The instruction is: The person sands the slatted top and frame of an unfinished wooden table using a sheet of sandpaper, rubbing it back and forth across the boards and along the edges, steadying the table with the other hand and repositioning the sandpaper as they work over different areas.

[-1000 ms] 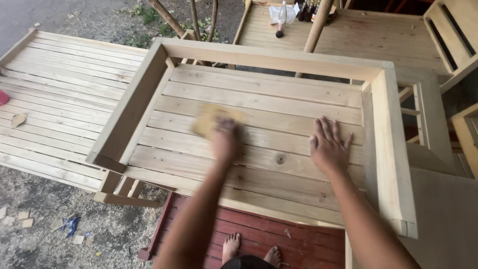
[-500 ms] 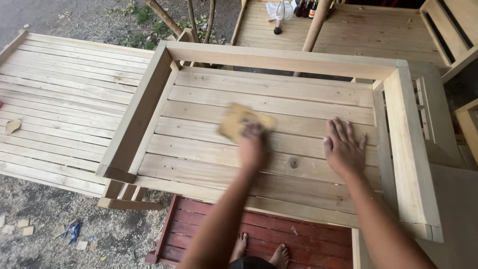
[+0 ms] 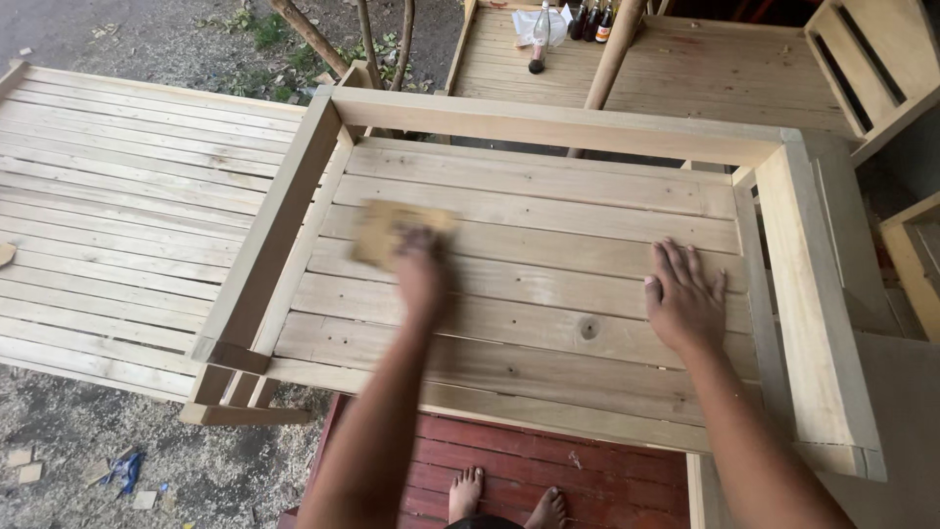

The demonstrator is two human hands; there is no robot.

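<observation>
Sandpaper [image 3: 392, 232] had swung back left across slats since half-second earlier; left hand [image 3: 423, 277] blurred, pressing it flat, grip unclear. Right hand [image 3: 682, 304] open, palm down on bench [image 3: 548, 127] slats at right, steadying. Sanding stroke ongoing, far-left portion.

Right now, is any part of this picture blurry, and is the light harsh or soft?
Head view: the left hand and the tan sanding sheet under it are smeared by motion blur; the right hand, flat on the slatted wooden bench, is sharp. Light is soft and even, no glare, only faint shadows.
</observation>
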